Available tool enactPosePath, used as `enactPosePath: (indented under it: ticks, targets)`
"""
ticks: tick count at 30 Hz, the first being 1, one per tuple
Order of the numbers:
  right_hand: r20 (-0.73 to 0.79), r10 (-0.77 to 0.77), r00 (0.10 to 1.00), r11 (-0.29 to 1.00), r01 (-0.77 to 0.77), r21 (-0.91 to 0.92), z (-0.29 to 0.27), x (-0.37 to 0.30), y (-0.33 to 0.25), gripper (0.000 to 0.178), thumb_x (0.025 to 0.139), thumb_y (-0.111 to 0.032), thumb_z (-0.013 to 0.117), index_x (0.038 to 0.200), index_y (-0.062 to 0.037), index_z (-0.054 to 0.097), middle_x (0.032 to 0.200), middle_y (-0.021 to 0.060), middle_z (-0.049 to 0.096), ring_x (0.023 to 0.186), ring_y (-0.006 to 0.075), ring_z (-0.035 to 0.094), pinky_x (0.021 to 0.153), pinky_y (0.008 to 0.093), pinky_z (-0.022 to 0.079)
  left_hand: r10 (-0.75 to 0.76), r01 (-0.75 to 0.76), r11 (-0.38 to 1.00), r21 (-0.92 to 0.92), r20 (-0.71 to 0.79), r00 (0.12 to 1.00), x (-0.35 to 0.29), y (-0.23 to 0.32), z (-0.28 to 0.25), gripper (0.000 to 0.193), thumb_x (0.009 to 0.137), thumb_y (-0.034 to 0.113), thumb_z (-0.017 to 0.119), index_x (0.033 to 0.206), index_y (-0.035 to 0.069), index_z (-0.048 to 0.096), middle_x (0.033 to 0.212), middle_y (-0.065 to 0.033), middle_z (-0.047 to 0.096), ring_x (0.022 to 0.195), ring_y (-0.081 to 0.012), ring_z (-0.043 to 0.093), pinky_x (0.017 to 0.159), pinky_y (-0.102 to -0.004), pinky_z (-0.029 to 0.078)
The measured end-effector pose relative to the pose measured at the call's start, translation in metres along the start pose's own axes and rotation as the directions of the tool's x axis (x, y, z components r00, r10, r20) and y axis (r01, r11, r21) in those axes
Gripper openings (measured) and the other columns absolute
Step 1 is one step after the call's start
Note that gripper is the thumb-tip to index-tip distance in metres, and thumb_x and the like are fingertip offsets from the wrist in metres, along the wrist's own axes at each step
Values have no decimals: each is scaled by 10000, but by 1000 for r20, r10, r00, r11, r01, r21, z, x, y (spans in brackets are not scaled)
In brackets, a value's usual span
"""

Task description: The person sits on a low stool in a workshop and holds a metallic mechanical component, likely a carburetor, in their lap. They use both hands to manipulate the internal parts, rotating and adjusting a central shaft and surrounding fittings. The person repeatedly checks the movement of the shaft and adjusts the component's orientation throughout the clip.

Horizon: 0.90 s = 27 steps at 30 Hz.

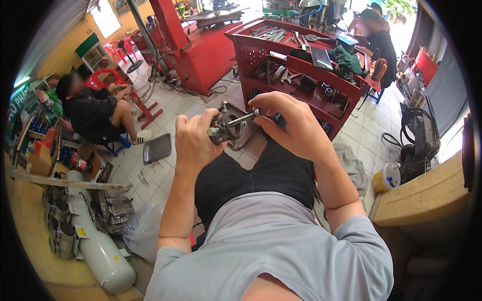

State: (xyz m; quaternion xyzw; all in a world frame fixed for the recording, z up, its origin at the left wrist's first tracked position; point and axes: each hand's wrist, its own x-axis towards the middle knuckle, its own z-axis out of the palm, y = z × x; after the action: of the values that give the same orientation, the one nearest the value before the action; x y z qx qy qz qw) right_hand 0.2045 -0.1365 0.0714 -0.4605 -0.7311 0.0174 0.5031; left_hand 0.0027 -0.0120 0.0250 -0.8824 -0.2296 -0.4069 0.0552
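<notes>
Above my lap, my left hand (193, 136) is closed around a metal ring-shaped fitting (231, 126) with bolts sticking out of it. A bolt head shows beside my left fingers and another stands up at the top. Across the fitting lies a long thin bolt (243, 119), slanting up to the right. My right hand (296, 123) is closed at that bolt's far end, where a small round metal piece (257, 112) shows by the fingertips. Whether the bolt passes through the fitting is hard to make out.
Ahead stands a red tool cart (301, 57) with wrenches and other tools. A grey metal tray (157, 148) lies on the tiled floor, near a seated person (93, 108). Another person (379, 47) sits behind the cart. A white cylinder (100, 246) lies left; a yellow-white bucket (386, 177) stands right.
</notes>
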Motion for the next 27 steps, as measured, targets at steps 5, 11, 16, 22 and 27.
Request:
enactPosePath:
  ticks: [5,11,16,22,27]
  targets:
    - [12,30,999,999,-31,30,0,-2,4,257,842,1,674,1097,-23,679,999,134,673,838,309,685,748,364,557,6,-7,1000,-20,-25,1000,0,0,0,496,619,183,868,1026,129,588,742,7,649,703,-205,639,723,-357,344]
    - [33,17,999,999,-16,-34,-2,1,1,222,846,-13,674,1067,-23,689,970,135,681,819,312,687,727,367,560,-14,14,1000,-16,-22,1000,1,1,-3,511,602,178,886,1015,122,591,737,-8,651,685,-219,636,722,-356,344]
    - [10,-31,999,999,31,-18,0,-2,5,196,852,17,693,1043,-28,702,948,85,680,819,217,668,705,317,528,-10,10,999,-40,-16,1000,1,2,-1,518,601,190,892,1015,120,589,734,-19,652,685,-221,639,726,-356,342]
    - [-14,-55,998,996,54,-65,1,1,0,217,842,19,699,1054,-29,690,946,83,674,827,221,665,709,321,531,-18,18,999,-39,-15,1000,0,1,-2,519,606,186,887,1024,121,585,732,-20,650,692,-223,643,723,-357,341]
    - [-19,-20,1000,1000,19,-16,0,0,-1,235,821,-9,685,1053,-33,666,951,119,653,831,303,671,725,370,544,-12,11,999,-51,-17,1000,0,3,-2,514,608,184,887,1019,122,585,729,-20,651,687,-226,642,722,-359,339]
